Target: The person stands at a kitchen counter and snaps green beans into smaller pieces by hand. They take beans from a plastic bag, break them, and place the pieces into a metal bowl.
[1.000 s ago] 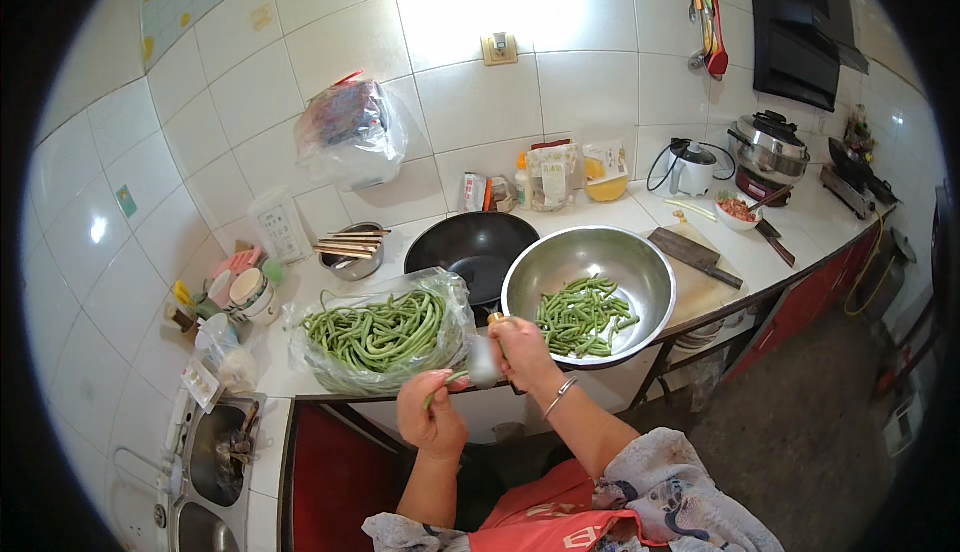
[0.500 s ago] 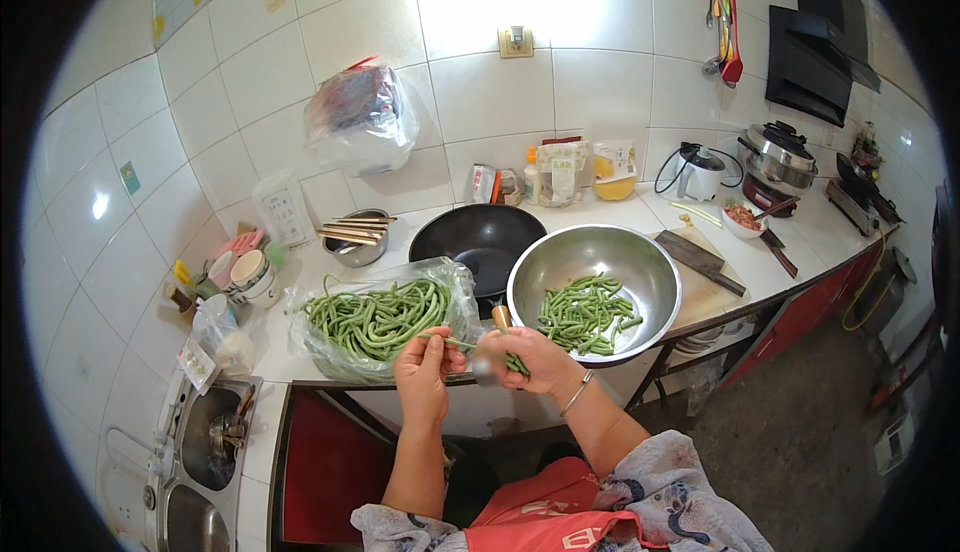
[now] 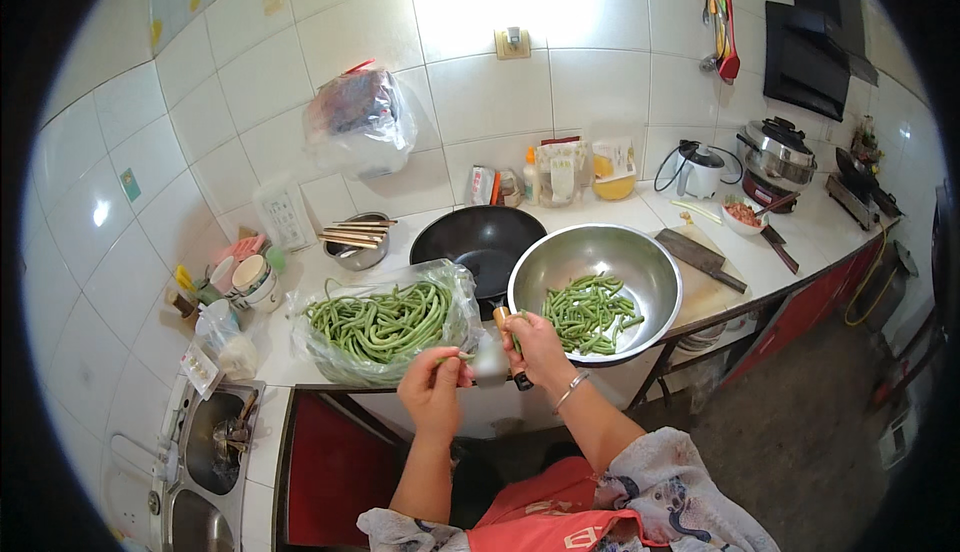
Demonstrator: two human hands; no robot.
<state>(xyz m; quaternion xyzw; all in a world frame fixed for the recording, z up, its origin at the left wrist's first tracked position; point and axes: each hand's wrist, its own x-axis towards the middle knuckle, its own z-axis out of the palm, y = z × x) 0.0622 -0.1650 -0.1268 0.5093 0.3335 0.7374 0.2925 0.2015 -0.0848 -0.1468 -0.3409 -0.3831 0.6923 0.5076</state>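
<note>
My left hand (image 3: 432, 392) is closed, fingertips pinching a short green end of a long bean (image 3: 455, 359), in front of a clear plastic bag (image 3: 468, 297) full of whole long beans (image 3: 385, 324). My right hand (image 3: 538, 352) is closed around green bean pieces (image 3: 516, 340), mostly hidden by the fingers. It is at the left rim of a big steel bowl (image 3: 652, 252), over the wooden handle (image 3: 502, 318) of a black wok (image 3: 478, 237). Short bean pieces (image 3: 590, 314) lie in the bowl. A blurred grey shape (image 3: 490, 363) between my hands cannot be made out.
A cleaver (image 3: 698, 259) lies on a cutting board (image 3: 715, 297) right of the bowl. Behind the bag stands a steel pot (image 3: 355, 252) with chopsticks across it. A bowl of chopped food (image 3: 742, 218) is farther right; a double sink (image 3: 215, 452) is at lower left.
The bean that spanned between my hands no longer does; a short green end shows at the left fingertips. Both hands have shifted slightly, the left lower and the right a little to the right.
</note>
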